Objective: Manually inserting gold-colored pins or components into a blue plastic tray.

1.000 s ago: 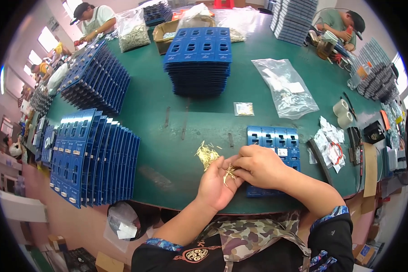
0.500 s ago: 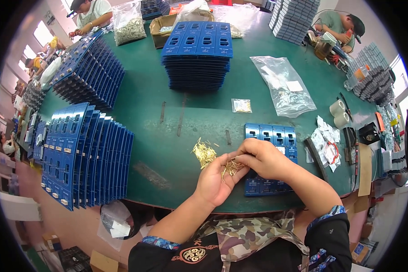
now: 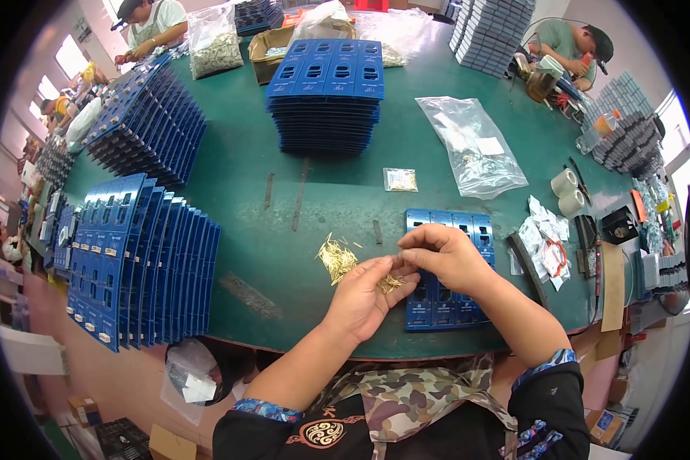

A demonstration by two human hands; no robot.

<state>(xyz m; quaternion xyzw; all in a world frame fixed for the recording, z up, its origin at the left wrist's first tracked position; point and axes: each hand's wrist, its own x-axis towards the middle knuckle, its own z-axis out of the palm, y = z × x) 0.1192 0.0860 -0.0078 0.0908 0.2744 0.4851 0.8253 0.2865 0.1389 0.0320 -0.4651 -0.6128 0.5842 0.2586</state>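
My left hand (image 3: 359,305), palm up and fingers curled, holds a small heap of thin gold-coloured metal pins (image 3: 392,284). Thumb and forefinger of my right hand (image 3: 454,262) are pinched together close to the left fingertips; whatever lies between them is too small to make out. Partly under my right hand, a blue circuit board panel (image 3: 435,317) with rectangular cut-outs lies flat on the green table (image 3: 307,331). A loose pile of the same gold pins (image 3: 334,259) lies on the table just beyond my left hand.
Blue panels stand in stacks at the far middle (image 3: 326,69), left (image 3: 103,253) and far left (image 3: 149,115). A small packet of pins (image 3: 400,179) and a large clear bag (image 3: 475,146) lie beyond my hands. Tape rolls (image 3: 566,192) sit right. Two people work across the table.
My right thumb and forefinger have lifted slightly away from the pins in my left palm. The left fingers have curled a little more. The whole view has shifted slightly.
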